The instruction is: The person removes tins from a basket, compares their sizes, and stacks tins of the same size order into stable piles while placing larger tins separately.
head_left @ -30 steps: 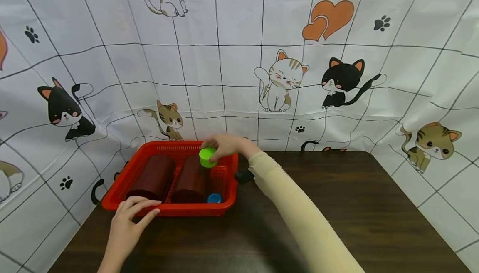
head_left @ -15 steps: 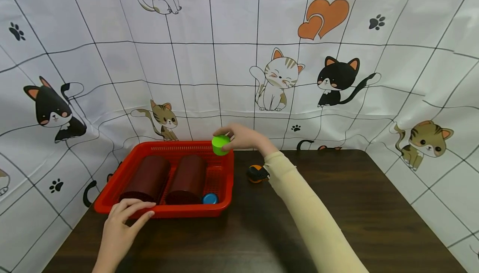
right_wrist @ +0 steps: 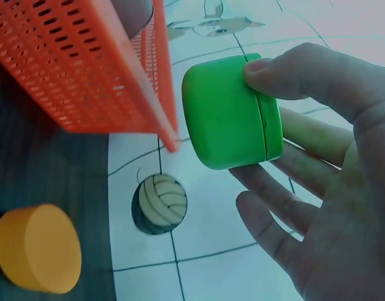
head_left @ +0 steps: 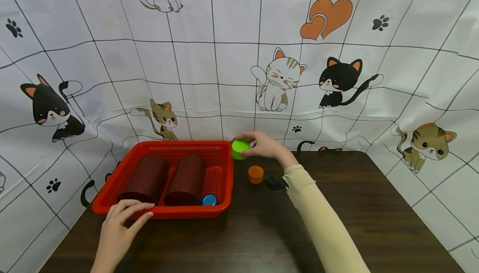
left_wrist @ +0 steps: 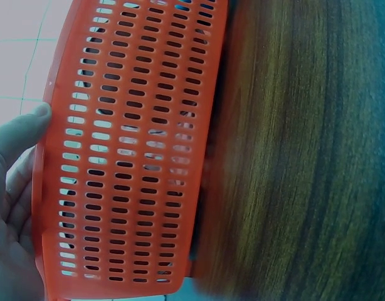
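My right hand pinches a small green round container just past the basket's right rim, above the table. Up close in the right wrist view, the green container shows a lid seam, with the thumb pressed across it and fingers behind. At the near left, my left hand grips the front rim of a red slotted plastic basket. Two dark brown cylinders lie side by side inside it, with a blue round container in its front right corner.
An orange round container stands on the dark wooden table, right of the basket. A white sheet printed with cats and grid lines hangs behind the table and along both sides.
My right hand has carried the green container from over the basket rightward past its rim. The orange container, hidden at first, has come into sight. My left hand stays on the basket rim.
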A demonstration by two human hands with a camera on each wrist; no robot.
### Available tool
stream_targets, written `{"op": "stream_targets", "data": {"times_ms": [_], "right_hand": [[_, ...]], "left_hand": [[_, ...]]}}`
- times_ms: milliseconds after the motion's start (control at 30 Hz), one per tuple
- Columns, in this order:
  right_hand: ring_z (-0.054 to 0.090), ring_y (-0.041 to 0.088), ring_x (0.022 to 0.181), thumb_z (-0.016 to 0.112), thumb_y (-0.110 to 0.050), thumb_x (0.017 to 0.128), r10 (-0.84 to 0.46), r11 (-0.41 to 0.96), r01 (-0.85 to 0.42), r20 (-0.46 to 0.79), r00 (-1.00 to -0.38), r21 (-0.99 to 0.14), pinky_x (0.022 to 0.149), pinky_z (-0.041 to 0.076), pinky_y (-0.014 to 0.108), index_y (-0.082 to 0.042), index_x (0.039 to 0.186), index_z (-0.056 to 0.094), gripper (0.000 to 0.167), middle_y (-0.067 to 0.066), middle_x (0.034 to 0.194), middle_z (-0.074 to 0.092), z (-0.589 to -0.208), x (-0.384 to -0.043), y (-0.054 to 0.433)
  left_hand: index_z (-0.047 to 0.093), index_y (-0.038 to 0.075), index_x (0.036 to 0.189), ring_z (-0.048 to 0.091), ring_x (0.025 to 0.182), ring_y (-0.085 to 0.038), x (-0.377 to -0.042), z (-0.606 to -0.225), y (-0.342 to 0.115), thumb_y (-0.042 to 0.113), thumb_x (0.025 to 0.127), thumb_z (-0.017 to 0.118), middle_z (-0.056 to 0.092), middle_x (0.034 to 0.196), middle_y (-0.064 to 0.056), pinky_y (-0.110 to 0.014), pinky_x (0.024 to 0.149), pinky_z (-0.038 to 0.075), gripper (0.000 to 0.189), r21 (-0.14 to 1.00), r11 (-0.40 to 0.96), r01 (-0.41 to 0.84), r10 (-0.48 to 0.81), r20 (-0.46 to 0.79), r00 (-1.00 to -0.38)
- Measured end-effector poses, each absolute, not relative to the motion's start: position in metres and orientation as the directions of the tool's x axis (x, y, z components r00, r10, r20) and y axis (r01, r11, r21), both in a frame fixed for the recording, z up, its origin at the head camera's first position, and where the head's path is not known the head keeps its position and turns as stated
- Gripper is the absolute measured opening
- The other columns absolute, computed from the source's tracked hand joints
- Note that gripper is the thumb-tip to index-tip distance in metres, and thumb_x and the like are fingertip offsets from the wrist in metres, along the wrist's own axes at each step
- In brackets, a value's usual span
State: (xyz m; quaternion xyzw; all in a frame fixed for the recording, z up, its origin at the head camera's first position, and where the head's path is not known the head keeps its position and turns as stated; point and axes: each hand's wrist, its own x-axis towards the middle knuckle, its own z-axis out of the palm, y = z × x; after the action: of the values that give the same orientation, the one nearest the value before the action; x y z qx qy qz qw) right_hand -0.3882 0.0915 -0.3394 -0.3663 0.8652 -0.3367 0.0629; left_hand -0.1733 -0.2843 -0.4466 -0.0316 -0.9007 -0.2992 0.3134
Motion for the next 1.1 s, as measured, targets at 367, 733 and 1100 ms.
{"op": "stream_targets", "data": {"times_ms": [367,733,1100], "right_hand": [[0.057,0.031,0.116,0.075,-0.017,0.086,-0.616,0.516,-0.535,0.144,-0.774,-0.669,0.095,0.053,0.044,-0.01,0.138,0.057,0.055,0.011,0.131,0.062,-0.361,-0.388,0.114],[0.06,0.026,0.109,0.074,-0.021,0.088,-0.571,0.564,-0.474,0.096,-0.815,-0.677,0.089,0.053,0.035,-0.01,0.14,0.055,0.056,0.011,0.13,0.063,-0.388,-0.391,0.13],[0.061,0.02,0.105,0.075,-0.018,0.086,-0.569,0.602,-0.471,0.068,-0.82,-0.644,0.09,0.052,0.033,-0.009,0.136,0.059,0.053,0.01,0.132,0.064,-0.4,-0.393,0.134]], "left_hand": [[0.077,0.03,0.098,0.036,0.098,0.008,-0.173,-0.447,-0.284,0.014,0.075,0.085,0.06,0.098,0.01,-0.027,0.081,0.033,0.03,0.518,0.818,0.25,-0.13,0.591,-0.796],[0.077,0.03,0.098,0.036,0.097,0.009,-0.172,-0.446,-0.284,0.013,0.075,0.085,0.06,0.098,0.01,-0.027,0.08,0.033,0.03,0.517,0.818,0.253,-0.127,0.591,-0.797],[0.077,0.029,0.098,0.036,0.097,0.008,-0.172,-0.445,-0.283,0.013,0.075,0.085,0.061,0.099,0.009,-0.028,0.079,0.033,0.029,0.515,0.822,0.245,-0.129,0.586,-0.8]]}}
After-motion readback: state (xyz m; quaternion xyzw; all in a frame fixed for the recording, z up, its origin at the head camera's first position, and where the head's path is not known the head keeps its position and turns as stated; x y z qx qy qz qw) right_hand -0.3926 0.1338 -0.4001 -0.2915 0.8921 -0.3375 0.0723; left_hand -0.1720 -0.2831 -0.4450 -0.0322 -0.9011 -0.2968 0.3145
